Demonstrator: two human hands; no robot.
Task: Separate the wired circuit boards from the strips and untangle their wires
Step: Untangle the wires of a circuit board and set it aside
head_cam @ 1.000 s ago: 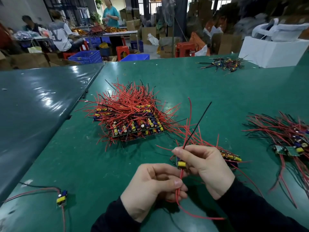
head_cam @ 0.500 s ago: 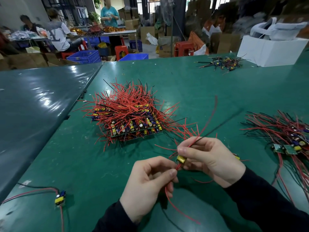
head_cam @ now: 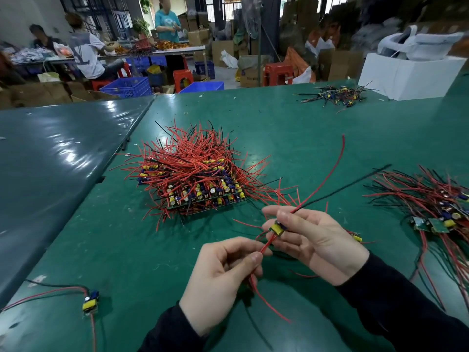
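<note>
A small circuit board (head_cam: 277, 228) with a yellow part is held between the fingers and thumb of my right hand (head_cam: 314, 240), above the green table (head_cam: 291, 128). Its long red wire (head_cam: 330, 174) and black wire (head_cam: 350, 185) stick up and to the right. My left hand (head_cam: 223, 278) pinches the board's lower red wires (head_cam: 266, 246), which trail down past my palm. A big stack of board strips (head_cam: 200, 181) bristling with red wires lies just beyond my hands. Part of another strip (head_cam: 356, 236) peeks out behind my right hand.
One separated board (head_cam: 90, 301) with wires lies at the near left. A heap of separated boards and wires (head_cam: 439, 207) lies at the right. A smaller dark-wired pile (head_cam: 335, 95) and a white box (head_cam: 411, 74) sit far right. People work at tables in the background.
Both hands have drawn apart a little. The board's long red and black wires have swung from nearly upright down to the right. The lower red wires have slid further through my left fingers.
</note>
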